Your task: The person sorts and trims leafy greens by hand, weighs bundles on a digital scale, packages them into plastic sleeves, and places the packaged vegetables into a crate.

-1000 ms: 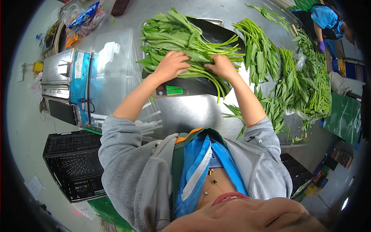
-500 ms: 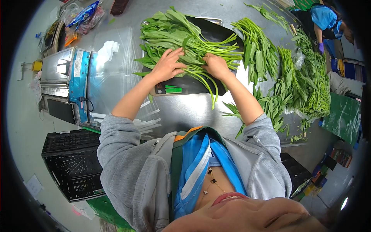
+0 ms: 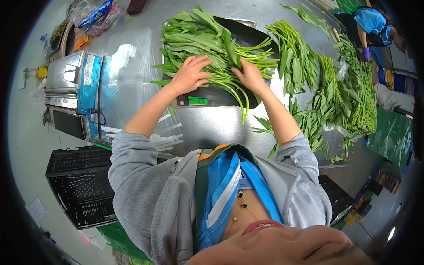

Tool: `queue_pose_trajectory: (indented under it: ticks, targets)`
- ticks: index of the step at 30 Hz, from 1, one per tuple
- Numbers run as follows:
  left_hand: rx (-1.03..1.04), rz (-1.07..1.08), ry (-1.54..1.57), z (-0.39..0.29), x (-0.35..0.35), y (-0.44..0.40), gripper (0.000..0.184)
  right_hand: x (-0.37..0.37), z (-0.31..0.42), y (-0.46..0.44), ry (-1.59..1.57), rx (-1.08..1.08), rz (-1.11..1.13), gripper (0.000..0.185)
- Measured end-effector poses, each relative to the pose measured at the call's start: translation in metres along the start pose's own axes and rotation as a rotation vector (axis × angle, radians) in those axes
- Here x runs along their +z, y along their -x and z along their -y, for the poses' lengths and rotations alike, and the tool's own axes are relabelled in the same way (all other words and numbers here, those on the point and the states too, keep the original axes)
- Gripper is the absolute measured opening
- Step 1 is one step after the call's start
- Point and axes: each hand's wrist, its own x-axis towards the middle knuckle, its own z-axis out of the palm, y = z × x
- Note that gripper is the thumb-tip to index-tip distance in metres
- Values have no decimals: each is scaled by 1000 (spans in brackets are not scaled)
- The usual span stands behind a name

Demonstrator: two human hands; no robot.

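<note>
A bundle of leafy green stems (image 3: 194, 39) lies on a black tray (image 3: 229, 97) over a scale with a lit green display (image 3: 197, 101). Its leaves point left and its stems right; a few stems curve down past the tray's near edge. On the near left of the bundle rests my left hand (image 3: 191, 76), fingers apart over leaves and stems. My right hand (image 3: 249, 76) is pinched at the stems, with an upright leaf rising beside its fingertips.
More greens (image 3: 293, 57) lie right of the tray, beside a larger heap (image 3: 349, 92). Clear plastic bags (image 3: 128, 88) and a blue sealing machine (image 3: 89, 84) are at left, a black crate (image 3: 81, 185) below. A co-worker (image 3: 371, 22) is at the far right.
A broad leaf near my right fingertips now stands up from the bundle. My right hand has shifted slightly left since a second ago, and several stems hang lower over the tray's near edge.
</note>
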Motion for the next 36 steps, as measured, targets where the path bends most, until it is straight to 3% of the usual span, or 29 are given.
queue_pose_trajectory:
  ticks: [10, 14, 16, 20, 22, 23, 24, 27, 31, 36]
  targets:
    - [-14, -4, 9, 0, 1, 4, 20, 3, 11, -7, 489, -290, 158, 13]
    - [-11, -15, 20, 0, 0, 4, 18, 3, 8, -3, 411, -312, 76, 12]
    - [-9, -34, 29, 0, -1, 5, 20, 2, 11, 0, 178, -61, -83, 17]
    - [-11, -27, 42, -9, -9, -4, 35, 21, -15, -3, -166, 33, -208, 23]
    - [-78, -153, 61, -16, -6, -19, 52, 11, -4, -6, -754, 148, -139, 26]
    - [-103, -63, 10, -17, -5, -26, 60, 14, -5, -8, -919, 130, -134, 26]
    - [-104, -64, 9, -15, -1, -29, 60, 15, -6, -8, -918, 128, -132, 26]
    - [-104, 266, -153, -13, 6, -37, 55, 12, -11, -6, -1182, 185, -84, 26]
    - [-51, 208, -219, -9, 32, -22, 53, 11, -12, -1, -1474, 411, -224, 4]
    - [-56, 261, -285, -13, 28, -18, 55, 7, -15, 1, -1699, 459, -403, 4]
